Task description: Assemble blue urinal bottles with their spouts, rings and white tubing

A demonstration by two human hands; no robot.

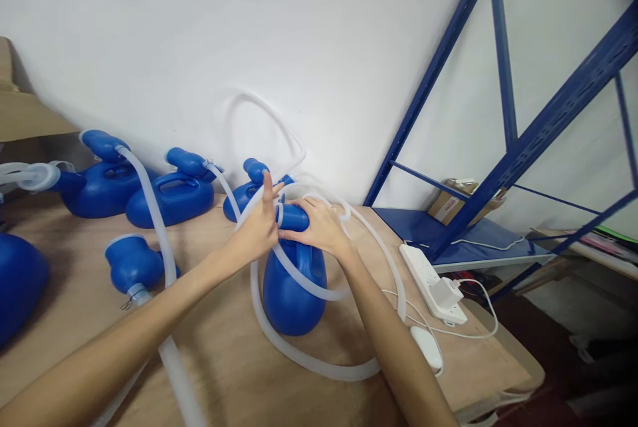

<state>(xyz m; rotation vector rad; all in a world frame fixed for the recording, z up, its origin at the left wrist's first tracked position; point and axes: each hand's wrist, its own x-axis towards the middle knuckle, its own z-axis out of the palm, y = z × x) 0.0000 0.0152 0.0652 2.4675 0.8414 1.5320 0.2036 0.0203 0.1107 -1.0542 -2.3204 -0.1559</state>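
Observation:
A blue plastic bottle [294,301] with a handle stands on the wooden table in front of me. My right hand [321,224] is closed round its blue spout head [293,218], thumb below and fingers above. At the left end of that head is my left hand [256,228], its fingers stretched out and partly hidden behind one another; the palm side faces the head and seems to touch it. A translucent white hose [329,368] loops around the bottle and passes behind both hands.
More blue bottles [172,204] with hoses line the wall. A loose blue spout head [132,264] lies at left, near another hose [162,234]. On the right are a white power strip [431,284], a white adapter [426,349] and a blue metal rack [498,174].

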